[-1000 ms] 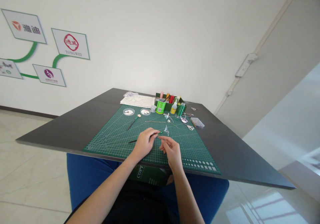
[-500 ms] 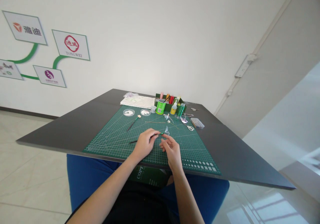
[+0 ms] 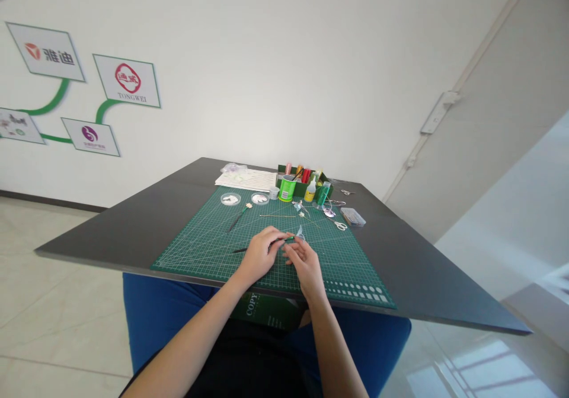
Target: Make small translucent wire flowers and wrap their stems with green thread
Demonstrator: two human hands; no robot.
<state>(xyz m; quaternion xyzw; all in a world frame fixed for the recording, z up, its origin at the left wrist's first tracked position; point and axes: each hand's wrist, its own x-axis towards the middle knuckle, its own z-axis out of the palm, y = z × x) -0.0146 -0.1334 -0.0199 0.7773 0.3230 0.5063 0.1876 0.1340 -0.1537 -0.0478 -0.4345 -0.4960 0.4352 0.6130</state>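
My left hand (image 3: 260, 254) is closed around a slim dark stick (image 3: 240, 250), which lies nearly level just above the mat. Its green end (image 3: 290, 238) sticks out past the thumb and forefinger. My right hand (image 3: 306, 264) meets that end with bent fingers, thumb and forefinger drawn together. Whatever lies in its fingertips is too small to make out. Just beyond them shows a pale bluish, see-through piece (image 3: 300, 231); I cannot tell whether it is joined to the stick. A similar dark stick (image 3: 235, 223) with a pale flower at its tip rests on the green cutting mat (image 3: 195, 238).
Behind the hands stand a bright green can (image 3: 287, 190), a yellow-labelled glue bottle (image 3: 310, 193) and a green box of thread spools (image 3: 326, 190). Two shallow dishes (image 3: 230, 199) hold small pieces. Scissors (image 3: 340, 226) and a clear plastic case (image 3: 352, 217) lie to the right.
My right fingers have drawn slightly closer to the stick's green end. The whole view has shifted a little; my left hand keeps its hold on the stick.
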